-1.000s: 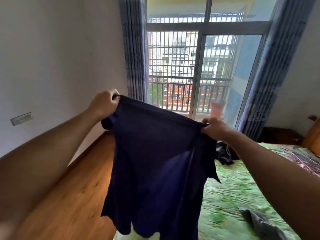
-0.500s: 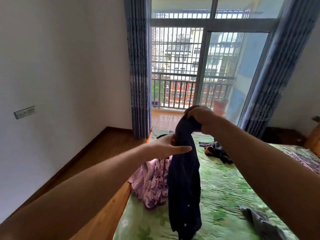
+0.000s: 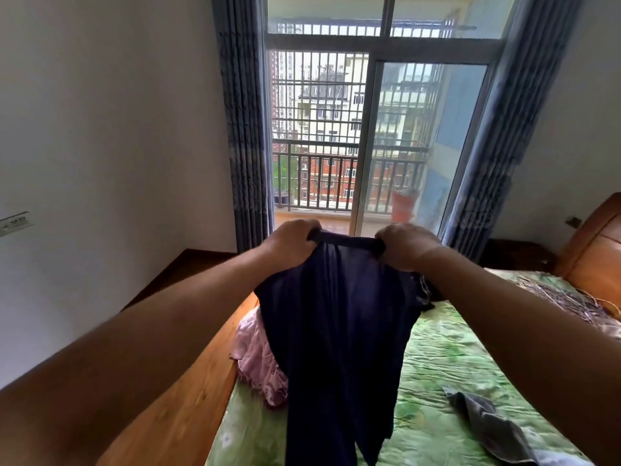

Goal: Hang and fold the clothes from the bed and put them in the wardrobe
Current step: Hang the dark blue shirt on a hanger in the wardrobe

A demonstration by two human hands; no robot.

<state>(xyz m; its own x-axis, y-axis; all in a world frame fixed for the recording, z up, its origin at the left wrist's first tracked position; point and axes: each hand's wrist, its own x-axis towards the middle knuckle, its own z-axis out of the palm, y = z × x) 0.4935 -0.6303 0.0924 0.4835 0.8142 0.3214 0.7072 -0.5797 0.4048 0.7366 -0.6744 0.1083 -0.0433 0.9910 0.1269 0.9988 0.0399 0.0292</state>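
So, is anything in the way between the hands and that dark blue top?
No, nothing visible. The left hand and right hand both grip the dark blue top by its upper edge. The wardrobe is out of view.

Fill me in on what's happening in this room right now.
A person stands at the bed holding up a dark navy garment. The left hand and right hand each grip its top edge, so it hangs down over the green cover. A pink garment and a grey garment lie on the bed. No wardrobe is in view.
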